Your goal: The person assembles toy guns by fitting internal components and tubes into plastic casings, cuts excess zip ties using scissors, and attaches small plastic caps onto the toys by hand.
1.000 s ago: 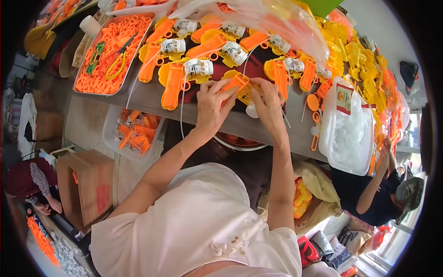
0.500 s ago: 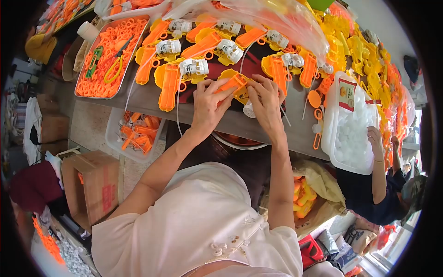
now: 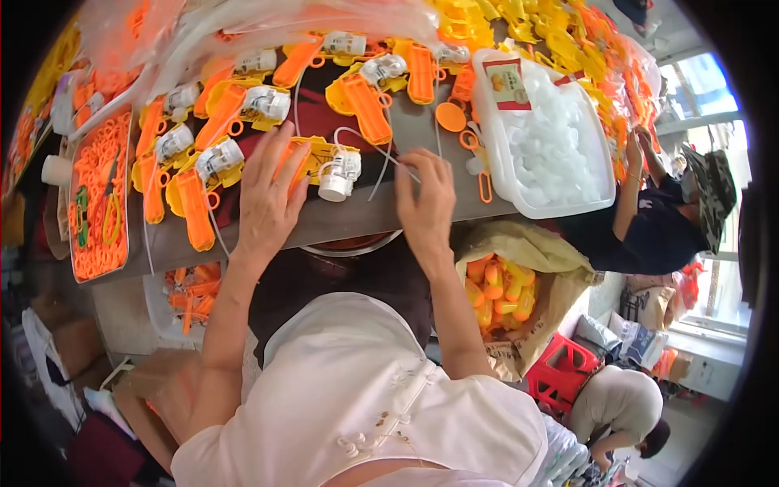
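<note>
Since the earlier frame, the right hand (image 3: 426, 195) is coming away from the half-built yellow-and-orange plastic assembly (image 3: 322, 151) and is drawing off to its right; the whole view is swinging rightward too. From where I am standing, the assembly is lying on the dark grey desk (image 3: 316, 219) near its front edge, just beside the left hand, with its white plastic cylindrical unit (image 3: 346, 165) facing away from that hand.

Left hand: partly open, its fingers extending over the bright orange plastic handle (image 3: 290, 161); whether it is gripping firmly, I cannot tell. Right hand: fingers curling inward, thumb and forefinger apparently pinching a thin white flexible tube (image 3: 369, 142), which is arching up from the white unit.

Step in hand, in my judgement: sorting out the tube while the assembly is resting flat. The next move is calling for steadying the handle with the left hand and guiding the tube with the right without tugging on the unit. Finished-looking neighbours (image 3: 195, 209) are lying alongside.
</note>
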Demonstrator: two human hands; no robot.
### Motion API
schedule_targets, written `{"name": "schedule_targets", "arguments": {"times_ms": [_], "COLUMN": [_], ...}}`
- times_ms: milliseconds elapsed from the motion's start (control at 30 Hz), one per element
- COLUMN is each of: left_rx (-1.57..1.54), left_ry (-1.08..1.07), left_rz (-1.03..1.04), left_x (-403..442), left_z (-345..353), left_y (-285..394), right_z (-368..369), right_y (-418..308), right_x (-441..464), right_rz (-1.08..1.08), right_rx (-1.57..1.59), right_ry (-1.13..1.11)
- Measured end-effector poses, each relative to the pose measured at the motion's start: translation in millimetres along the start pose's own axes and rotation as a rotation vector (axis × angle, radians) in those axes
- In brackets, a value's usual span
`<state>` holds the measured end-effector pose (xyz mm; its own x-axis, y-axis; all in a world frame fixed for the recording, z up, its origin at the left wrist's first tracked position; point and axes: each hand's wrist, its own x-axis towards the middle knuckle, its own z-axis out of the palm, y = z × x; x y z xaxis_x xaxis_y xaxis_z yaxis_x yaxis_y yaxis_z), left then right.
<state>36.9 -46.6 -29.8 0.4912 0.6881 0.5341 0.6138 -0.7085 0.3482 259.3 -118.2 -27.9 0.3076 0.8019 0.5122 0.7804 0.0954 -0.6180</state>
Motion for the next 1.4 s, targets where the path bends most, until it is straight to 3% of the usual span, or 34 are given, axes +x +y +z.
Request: {"name": "schedule_targets", "arguments": {"times_ms": [133,233,367,533,633,733,867,900,1000,1133,1233,1333,1400], "left_rx": [0.073,0.075,0.081,0.073,0.070,0.062,0.055,0.063,0.075,0.075,0.074,0.079,0.093], "left_ry": [-0.093,-0.073,-0.051,-0.030,-0.030,-0.040,-0.040,-0.035,-0.031,-0.030,-0.022,-0.016,-0.011], "left_rz": [-0.002,-0.018,-0.036,-0.068,-0.081,-0.088,-0.108,-0.118,-0.133,-0.135,-0.133,-0.160,-0.167], "left_x": [-2.8,-3.6,-3.9,-4.2,-2.9,-3.2,-6.7,-8.8,-10.0,-9.9,-11.3,-15.7,-15.8], "left_z": [8.0,9.3,8.9,10.5,8.1,8.1,8.1,8.3,8.2,7.6,5.6,3.5,3.2], "left_y": [-2.1,1.6,3.0,5.3,7.2,6.4,8.5,9.0,9.2,9.2,8.7,7.6,7.7], "right_z": [-31.7,-25.5,2.8,26.7,39.8,46.9,31.4,30.9,20.3,29.9,34.9,28.7,24.7], "right_y": [38.1,52.6,74.5,69.5,60.9,61.6,52.1,52.6,54.2,91.1,98.3,85.4,82.7], "right_x": [-1.8,30.4,70.5,116.0,133.1,126.3,108.2,108.5,120.6,136.4,154.3,148.8,135.5], "right_rz": [0.292,0.006,-0.099,-0.213,-0.391,-0.424,-0.329,-0.319,0.158,0.198,0.357,0.152,0.061], "right_rx": [-0.082,-0.209,-0.216,-0.116,-0.125,-0.211,-0.085,-0.188,-0.456,-0.747,-0.746,-0.789,-0.604], "right_ry": [-0.065,0.069,0.087,-0.081,-0.110,-0.258,-0.149,-0.010,-0.057,-0.030,-0.182,-0.138,-0.047]}}
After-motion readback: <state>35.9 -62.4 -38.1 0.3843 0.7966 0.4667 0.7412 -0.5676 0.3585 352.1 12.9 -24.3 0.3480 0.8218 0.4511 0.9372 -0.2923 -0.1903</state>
